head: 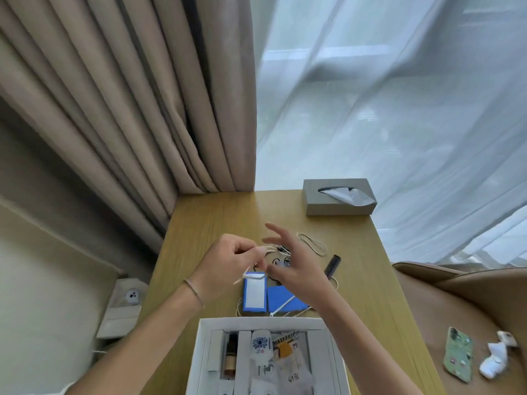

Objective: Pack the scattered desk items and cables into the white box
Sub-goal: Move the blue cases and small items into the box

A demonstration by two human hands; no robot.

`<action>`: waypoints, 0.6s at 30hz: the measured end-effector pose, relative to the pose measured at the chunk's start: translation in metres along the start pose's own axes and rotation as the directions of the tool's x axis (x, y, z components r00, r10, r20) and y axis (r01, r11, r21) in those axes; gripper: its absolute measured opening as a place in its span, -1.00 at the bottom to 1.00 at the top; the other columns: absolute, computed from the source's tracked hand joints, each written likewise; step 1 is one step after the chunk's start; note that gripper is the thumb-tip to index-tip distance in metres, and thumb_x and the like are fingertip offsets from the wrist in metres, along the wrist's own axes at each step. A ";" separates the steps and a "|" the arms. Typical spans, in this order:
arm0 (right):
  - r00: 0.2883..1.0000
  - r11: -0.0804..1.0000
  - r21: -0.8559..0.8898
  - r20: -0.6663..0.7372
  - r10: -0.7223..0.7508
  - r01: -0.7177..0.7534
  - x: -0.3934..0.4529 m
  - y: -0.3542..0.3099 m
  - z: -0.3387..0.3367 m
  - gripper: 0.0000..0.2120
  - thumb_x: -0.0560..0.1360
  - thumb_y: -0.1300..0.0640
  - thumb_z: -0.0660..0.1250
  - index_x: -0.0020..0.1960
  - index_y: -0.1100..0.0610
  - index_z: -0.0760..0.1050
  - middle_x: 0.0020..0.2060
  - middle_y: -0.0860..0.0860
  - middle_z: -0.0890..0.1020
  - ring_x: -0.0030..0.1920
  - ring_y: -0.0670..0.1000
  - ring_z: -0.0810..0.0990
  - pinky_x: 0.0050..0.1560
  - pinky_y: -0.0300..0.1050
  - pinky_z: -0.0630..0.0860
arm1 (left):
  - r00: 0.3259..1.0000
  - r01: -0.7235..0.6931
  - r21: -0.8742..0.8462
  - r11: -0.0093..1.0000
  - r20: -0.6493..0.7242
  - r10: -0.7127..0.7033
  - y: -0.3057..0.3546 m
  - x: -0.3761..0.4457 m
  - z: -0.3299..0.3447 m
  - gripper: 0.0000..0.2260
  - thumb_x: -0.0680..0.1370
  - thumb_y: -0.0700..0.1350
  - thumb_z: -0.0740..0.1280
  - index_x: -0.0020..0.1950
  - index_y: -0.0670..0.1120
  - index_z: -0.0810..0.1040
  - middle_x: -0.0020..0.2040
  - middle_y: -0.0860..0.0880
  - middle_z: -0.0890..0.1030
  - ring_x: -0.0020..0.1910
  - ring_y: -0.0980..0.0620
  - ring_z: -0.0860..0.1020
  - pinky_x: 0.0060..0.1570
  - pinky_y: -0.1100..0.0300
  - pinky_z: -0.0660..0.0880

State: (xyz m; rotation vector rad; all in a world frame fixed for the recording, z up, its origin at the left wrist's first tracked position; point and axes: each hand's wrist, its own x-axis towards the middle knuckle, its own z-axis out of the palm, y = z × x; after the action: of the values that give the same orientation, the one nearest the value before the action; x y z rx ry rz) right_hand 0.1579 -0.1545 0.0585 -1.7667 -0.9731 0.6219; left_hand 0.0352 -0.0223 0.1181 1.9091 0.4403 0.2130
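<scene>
White cable (258, 276) pinched by left hand (228, 262); right hand (293, 267) splayed

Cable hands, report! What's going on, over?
Left hand pinching white cable. Right hand open beside it. White box part-filled. Comb still out.

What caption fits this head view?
Left hand pinches thin cream cable, right hand open, above open white cardboard box.

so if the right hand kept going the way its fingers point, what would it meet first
Probably the left hand, which pinches a thin cable. The right hand has open fingers pointing left toward it; depth is unclear.
</scene>
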 end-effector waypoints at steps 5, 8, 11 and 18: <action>0.991 0.989 0.133 0.127 0.046 -0.064 0.006 -0.015 0.015 -0.91 0.52 0.04 0.39 -0.08 -0.04 0.67 -0.18 0.01 0.75 -0.15 0.11 0.68 -0.02 0.10 0.58 | 0.998 -0.033 -0.291 0.956 -0.058 0.017 0.029 -0.009 -0.039 -0.67 0.53 0.01 0.33 -0.34 -0.16 0.56 -0.35 -0.17 0.43 -0.33 -0.11 0.36 -0.35 0.20 0.29; 0.981 0.950 0.287 0.178 0.072 -0.121 0.003 -0.021 0.020 -0.73 0.63 0.10 0.32 -0.21 0.07 0.66 -0.36 0.06 0.68 -0.30 0.09 0.61 -0.15 -0.06 0.55 | 0.987 -0.101 -0.558 0.824 -0.159 0.013 0.030 -0.016 -0.059 -0.65 0.56 -0.06 0.27 -0.44 -0.08 0.50 0.04 -0.17 0.68 0.12 -0.12 0.60 0.03 0.08 0.50; 0.982 0.931 0.342 0.173 0.073 -0.129 -0.001 -0.025 0.026 -0.64 0.68 0.16 0.24 -0.25 0.08 0.64 -0.47 -0.09 0.54 -0.42 -0.03 0.50 -0.28 -0.16 0.49 | 0.997 -0.074 -0.895 0.440 -0.055 0.057 0.027 -0.023 -0.079 -0.59 0.64 -0.08 0.17 -0.41 -0.08 0.46 0.38 -0.28 0.51 0.44 -0.21 0.43 0.45 -0.16 0.27; 0.996 0.996 -0.053 0.057 -0.065 0.068 0.001 -0.054 0.063 -0.55 0.66 -0.19 0.10 0.28 0.03 0.61 0.20 0.02 0.61 0.17 0.06 0.59 0.23 0.06 0.53 | 0.985 -0.127 -0.964 0.234 -0.093 0.148 0.019 -0.041 -0.100 -0.69 0.69 0.09 0.11 0.03 -0.09 0.51 0.11 -0.17 0.55 0.42 -0.29 0.41 0.42 -0.39 0.21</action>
State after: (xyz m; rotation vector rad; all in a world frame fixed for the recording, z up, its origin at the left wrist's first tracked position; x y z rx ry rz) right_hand 0.0919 -0.1114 0.0846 -1.7655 -1.0911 0.6098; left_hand -0.0339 0.0408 0.1756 0.6419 0.0316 0.4641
